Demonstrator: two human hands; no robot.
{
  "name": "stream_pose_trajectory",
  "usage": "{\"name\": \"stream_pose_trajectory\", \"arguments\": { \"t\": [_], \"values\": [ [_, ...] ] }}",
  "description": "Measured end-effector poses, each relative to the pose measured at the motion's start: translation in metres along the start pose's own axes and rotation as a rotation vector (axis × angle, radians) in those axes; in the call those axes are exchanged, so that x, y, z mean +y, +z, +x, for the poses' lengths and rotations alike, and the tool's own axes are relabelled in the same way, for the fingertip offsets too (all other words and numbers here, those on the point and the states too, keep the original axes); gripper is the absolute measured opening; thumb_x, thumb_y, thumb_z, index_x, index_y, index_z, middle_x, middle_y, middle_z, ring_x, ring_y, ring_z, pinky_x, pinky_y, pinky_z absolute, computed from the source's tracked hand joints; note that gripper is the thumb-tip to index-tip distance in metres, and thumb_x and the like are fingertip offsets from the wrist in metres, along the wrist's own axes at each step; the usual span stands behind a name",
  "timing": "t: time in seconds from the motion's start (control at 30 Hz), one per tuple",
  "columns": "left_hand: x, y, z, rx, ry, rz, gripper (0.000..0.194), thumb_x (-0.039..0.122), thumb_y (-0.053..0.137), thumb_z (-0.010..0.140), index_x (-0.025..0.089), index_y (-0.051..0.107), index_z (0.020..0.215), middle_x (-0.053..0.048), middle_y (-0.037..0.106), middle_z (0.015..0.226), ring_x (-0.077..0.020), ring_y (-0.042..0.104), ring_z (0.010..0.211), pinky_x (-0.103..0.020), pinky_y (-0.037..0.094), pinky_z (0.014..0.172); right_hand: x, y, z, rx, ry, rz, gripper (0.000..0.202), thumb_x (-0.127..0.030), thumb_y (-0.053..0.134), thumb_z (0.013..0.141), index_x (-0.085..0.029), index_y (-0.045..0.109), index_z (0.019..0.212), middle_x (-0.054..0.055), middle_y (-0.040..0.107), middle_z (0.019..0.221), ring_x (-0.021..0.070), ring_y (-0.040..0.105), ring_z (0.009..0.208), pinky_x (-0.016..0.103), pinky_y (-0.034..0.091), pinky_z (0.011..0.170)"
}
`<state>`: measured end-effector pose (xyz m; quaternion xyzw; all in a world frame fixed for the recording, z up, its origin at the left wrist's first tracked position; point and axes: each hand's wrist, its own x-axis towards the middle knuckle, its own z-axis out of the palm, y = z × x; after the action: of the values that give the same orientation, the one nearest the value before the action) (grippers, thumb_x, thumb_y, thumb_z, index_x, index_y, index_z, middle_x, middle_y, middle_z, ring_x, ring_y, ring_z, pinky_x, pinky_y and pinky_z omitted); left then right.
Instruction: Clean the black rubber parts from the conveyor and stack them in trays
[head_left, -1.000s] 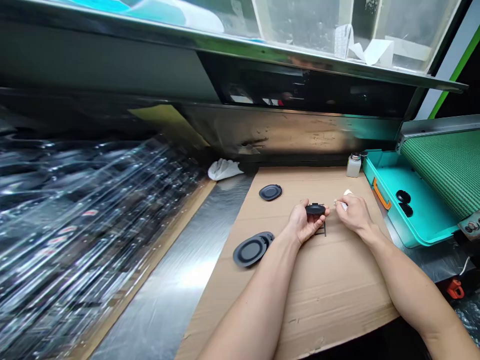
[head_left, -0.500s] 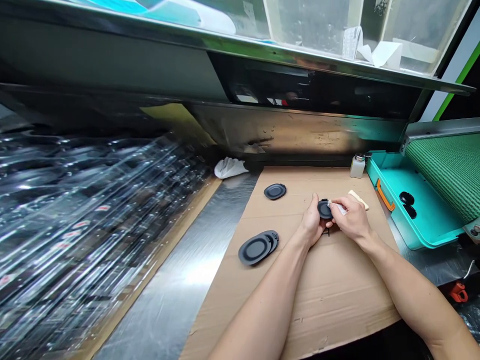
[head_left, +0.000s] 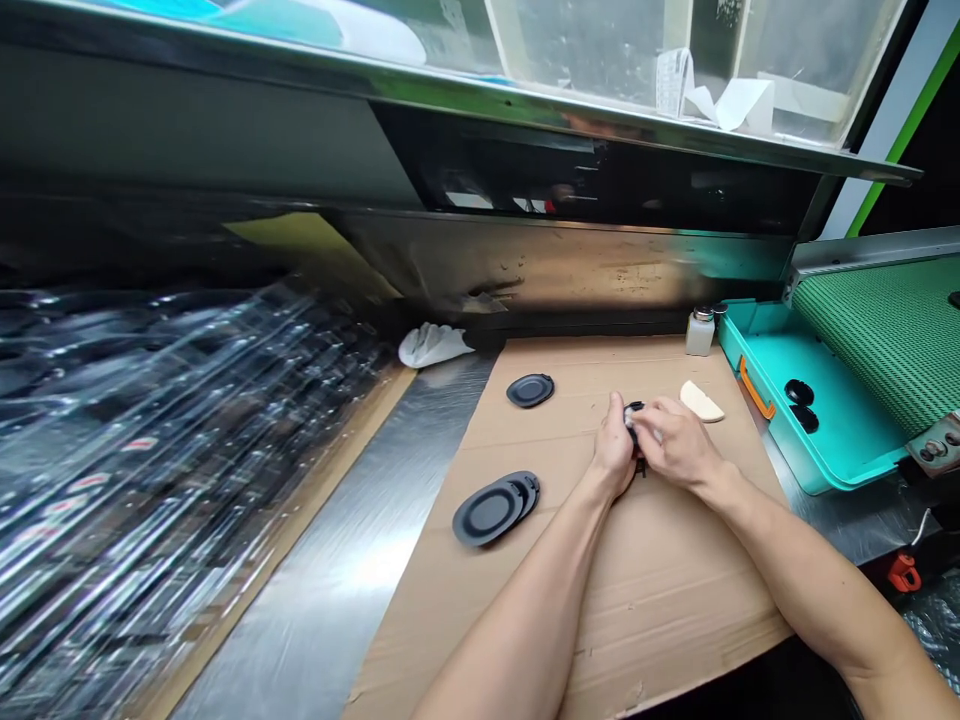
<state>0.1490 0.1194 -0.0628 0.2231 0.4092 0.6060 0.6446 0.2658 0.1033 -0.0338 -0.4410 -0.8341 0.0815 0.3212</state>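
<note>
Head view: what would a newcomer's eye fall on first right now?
Probably the bright turquoise tray at the right, with its orange handle and two black pieces inside, by the green belt. Next, the blurred mass of glossy clear plastic filling the lower left. Then the hands over the cardboard: the left hand holds a black part, the right hand a white wad against it.
</note>
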Motion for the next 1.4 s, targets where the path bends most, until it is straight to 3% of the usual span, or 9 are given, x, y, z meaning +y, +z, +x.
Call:
{"name": "stream_pose_trajectory", "arguments": {
  "t": [0.1, 0.23, 0.37, 0.5, 0.63, 0.8, 0.9, 1.23, 1.4],
  "values": [
    [-0.001, -0.001, -0.001, -0.029, 0.004, 0.025, 0.05, 0.059, 0.05, 0.096, 0.017, 0.056, 0.068, 0.002, 0.055, 0.055, -0.0099, 0.048, 0.043, -0.022, 0.035, 0.041, 0.001, -0.008, -0.001, -0.112, -0.051, 0.004, 0.018, -0.015, 0.058, 0.092, -0.02, 0.073, 0.098, 0.006, 0.067, 0.098, 0.0189, 0.06, 0.092, 0.029, 0.047, 0.083],
    [-0.001, 0.001, -0.003, -0.059, -0.017, 0.104, 0.051, 0.061, 0.05, 0.094, 0.018, 0.056, 0.067, 0.002, 0.053, 0.051, -0.0102, 0.045, 0.039, -0.021, 0.027, 0.036, 0.002, -0.012, -0.001, -0.04, 0.084, -0.154, 0.02, -0.015, 0.055, 0.093, -0.019, 0.074, 0.093, 0.009, 0.066, 0.095, 0.0216, 0.059, 0.093, 0.031, 0.046, 0.081],
    [0.0, 0.002, -0.005, 0.02, 0.038, 0.022, 0.043, 0.056, 0.057, 0.092, 0.017, 0.057, 0.072, 0.003, 0.057, 0.056, -0.0095, 0.049, 0.044, -0.02, 0.033, 0.039, 0.002, -0.01, 0.001, -0.13, -0.071, 0.016, 0.016, -0.014, 0.059, 0.092, -0.022, 0.074, 0.092, 0.004, 0.067, 0.092, 0.0183, 0.059, 0.091, 0.028, 0.045, 0.083],
    [-0.001, 0.003, -0.005, -0.013, -0.032, 0.059, 0.047, 0.059, 0.054, 0.092, 0.018, 0.055, 0.069, 0.004, 0.052, 0.051, -0.0091, 0.044, 0.038, -0.021, 0.027, 0.036, 0.002, -0.006, 0.0, -0.015, 0.096, -0.03, 0.018, -0.015, 0.058, 0.093, -0.019, 0.075, 0.091, 0.005, 0.065, 0.087, 0.0184, 0.06, 0.086, 0.028, 0.045, 0.081],
    [-0.001, 0.003, -0.004, 0.067, 0.047, -0.014, 0.044, 0.057, 0.065, 0.086, 0.016, 0.061, 0.074, 0.0, 0.064, 0.064, -0.0113, 0.06, 0.055, -0.021, 0.045, 0.05, 0.0, -0.005, -0.002, -0.063, -0.003, 0.128, 0.017, -0.013, 0.062, 0.09, -0.021, 0.076, 0.094, 0.005, 0.07, 0.096, 0.0168, 0.064, 0.091, 0.026, 0.047, 0.082],
    [0.014, -0.002, 0.0, -0.04, -0.106, -0.088, 0.058, 0.053, 0.033, 0.102, 0.009, 0.067, 0.088, -0.007, 0.065, 0.068, -0.0106, 0.05, 0.044, -0.022, 0.03, 0.036, 0.01, -0.022, -0.002, -0.1, 0.064, 0.141, 0.013, -0.016, 0.067, 0.084, -0.022, 0.078, 0.084, 0.001, 0.072, 0.083, 0.0146, 0.063, 0.077, 0.025, 0.043, 0.072],
    [0.028, -0.007, 0.003, -0.055, -0.199, -0.242, 0.06, 0.046, 0.02, 0.106, 0.007, 0.064, 0.094, -0.01, 0.064, 0.073, -0.0111, 0.051, 0.047, -0.02, 0.032, 0.036, 0.018, -0.03, 0.0, -0.039, 0.169, 0.064, 0.017, -0.022, 0.064, 0.087, -0.022, 0.075, 0.075, -0.001, 0.068, 0.071, 0.0143, 0.057, 0.071, 0.025, 0.038, 0.066],
    [0.043, -0.017, 0.0, -0.114, -0.346, -0.502, 0.057, 0.048, 0.021, 0.106, 0.007, 0.06, 0.104, -0.013, 0.061, 0.083, -0.0114, 0.052, 0.057, -0.016, 0.039, 0.039, 0.015, -0.025, -0.001, -0.036, 0.221, -0.006, 0.018, -0.023, 0.062, 0.088, -0.022, 0.076, 0.078, 0.0, 0.07, 0.072, 0.0151, 0.057, 0.072, 0.026, 0.034, 0.065],
    [0.042, -0.017, 0.001, -0.125, -0.31, -0.449, 0.058, 0.05, 0.025, 0.105, 0.007, 0.063, 0.104, -0.014, 0.064, 0.084, -0.0131, 0.054, 0.057, -0.019, 0.04, 0.041, 0.015, -0.022, -0.005, -0.192, 0.181, 0.01, 0.017, -0.022, 0.062, 0.087, -0.022, 0.076, 0.077, -0.001, 0.071, 0.072, 0.0136, 0.058, 0.066, 0.025, 0.035, 0.063]
  ]
}}
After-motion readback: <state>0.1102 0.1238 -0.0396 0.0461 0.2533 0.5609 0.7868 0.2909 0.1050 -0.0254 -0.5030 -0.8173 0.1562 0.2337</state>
